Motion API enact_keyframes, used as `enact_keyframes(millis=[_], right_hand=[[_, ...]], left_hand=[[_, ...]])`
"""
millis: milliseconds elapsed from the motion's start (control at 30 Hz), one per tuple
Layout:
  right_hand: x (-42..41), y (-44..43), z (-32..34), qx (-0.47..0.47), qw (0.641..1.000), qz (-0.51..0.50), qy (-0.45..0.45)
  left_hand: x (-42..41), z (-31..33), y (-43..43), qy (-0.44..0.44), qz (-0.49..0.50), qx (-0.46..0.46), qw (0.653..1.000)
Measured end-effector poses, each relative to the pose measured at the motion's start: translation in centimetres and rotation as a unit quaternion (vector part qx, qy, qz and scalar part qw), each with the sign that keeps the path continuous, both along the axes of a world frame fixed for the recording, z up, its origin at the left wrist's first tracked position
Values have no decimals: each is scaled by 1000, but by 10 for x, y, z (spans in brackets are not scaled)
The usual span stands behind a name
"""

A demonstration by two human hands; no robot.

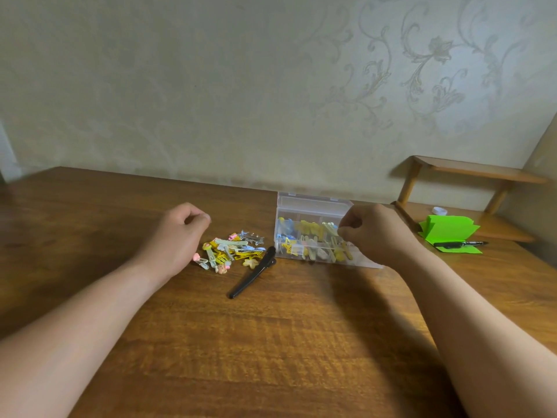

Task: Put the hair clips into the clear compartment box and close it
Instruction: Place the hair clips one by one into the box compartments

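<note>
Because the clips look small, light and slippery, we think pinching one by its long side works best. They lie piled on the bench, just left of the open box. Our left hand is curled up, empty. Our right hand is curled over the box; we cannot tell if it holds anything.

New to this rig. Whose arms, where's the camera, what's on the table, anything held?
No robot: a person's two bare arms, seen by one wide-angle camera on their head, looking down. The left hand hovers by a pile of small hair clips, fingers curled, nothing visible in it. A long black clip lies beside the pile. The right hand is at the open clear compartment box, which has clips in it; whether it pinches one is hidden. Green paper and a marker lie to the right.
</note>
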State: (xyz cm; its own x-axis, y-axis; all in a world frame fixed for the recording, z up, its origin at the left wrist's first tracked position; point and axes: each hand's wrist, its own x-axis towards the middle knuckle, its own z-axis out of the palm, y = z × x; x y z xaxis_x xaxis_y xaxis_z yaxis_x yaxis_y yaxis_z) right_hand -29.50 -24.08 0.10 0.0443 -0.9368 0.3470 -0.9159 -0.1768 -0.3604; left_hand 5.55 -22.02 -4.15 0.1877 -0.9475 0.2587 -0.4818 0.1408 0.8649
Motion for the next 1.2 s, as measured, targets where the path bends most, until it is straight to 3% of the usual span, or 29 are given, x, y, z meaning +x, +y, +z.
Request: enact_keyframes(millis=[500,733,933,1200], right_hand=[[23,12,-1,-37,998,39,-37],[76,27,7,-69,990,106,-57],[132,22,12,-62,976,191,81],[179,0,10,26,944,180,275]], left_hand=[[-4,6,6,1,-5,7,1000],[-3,6,8,-12,-18,15,1000],[-3,10,11,-11,-14,24,1000],[-5,13,15,-4,-6,33,999]])
